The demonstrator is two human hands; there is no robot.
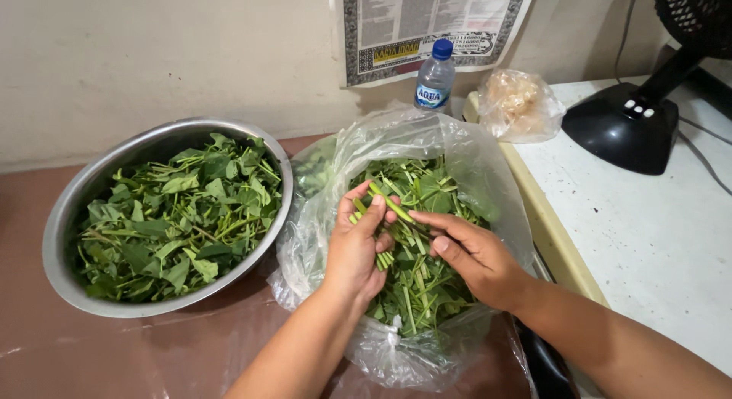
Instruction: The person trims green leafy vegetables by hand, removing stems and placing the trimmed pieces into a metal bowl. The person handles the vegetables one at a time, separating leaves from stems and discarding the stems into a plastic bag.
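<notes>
**A:** Standing right behind them. Left hand (357,250) is closed around a little bunch of green stems (389,207), thumb and fingers pinching them, and the right hand (473,256) has its fingertips on the same stems from the other side. Both hands sit right over the open clear plastic bag (473,163) full of leafy greens.

**B:** And the picked stuff?

**A:** Heaped in the metal bowl (65,216) just left of the bag, touching it or close to it.

**B:** What could go wrong, you think?

**A:** My guess: the bag is floppy and sits near the edge of the brown surface (46,353), so a hard tug on a stem could drag it sideways and spill greens. Bits could also drop into the gap beside the white counter (648,239) on the right.

**B:** Anything else nearby?

**A:** A water bottle (435,77) behind the bag, which looks easy to knock if the bag shifts back. A small knotted bag (518,103) and a black fan base (629,124) stand well apart.
</notes>
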